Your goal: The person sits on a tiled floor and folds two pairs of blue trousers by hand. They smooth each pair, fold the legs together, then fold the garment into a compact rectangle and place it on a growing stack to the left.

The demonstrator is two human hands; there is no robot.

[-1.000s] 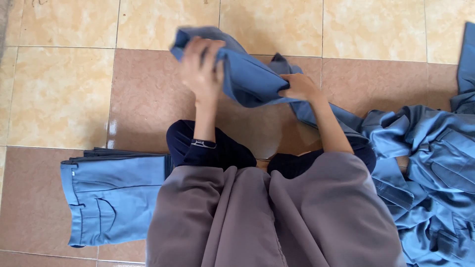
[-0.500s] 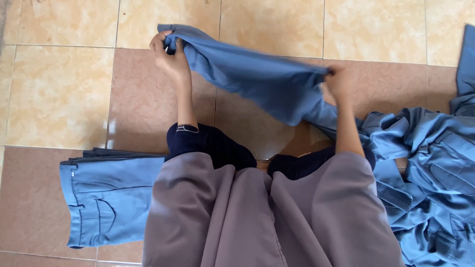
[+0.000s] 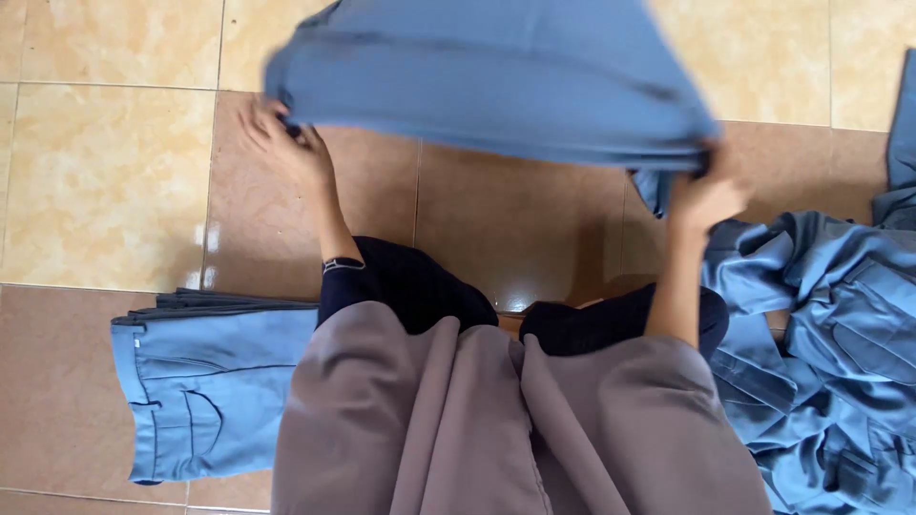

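Observation:
A blue garment (image 3: 496,81) is stretched wide above the tiled floor, held at both ends. My left hand (image 3: 286,143) grips its left edge, and my right hand (image 3: 711,191) grips its right edge, where a small flap of cloth hangs down. Both arms wear dark sleeves pushed up the forearm. My lap in grey-brown cloth (image 3: 496,420) fills the lower middle of the view.
A neat stack of folded blue trousers (image 3: 200,381) lies on the floor at the lower left. A loose heap of blue garments (image 3: 830,343) sits at the right. Beige and brown floor tiles (image 3: 105,181) surround everything.
The garment was bunched between my hands near the middle. My hands have moved apart and spread it flat and wide, and it now rises toward the top of the view.

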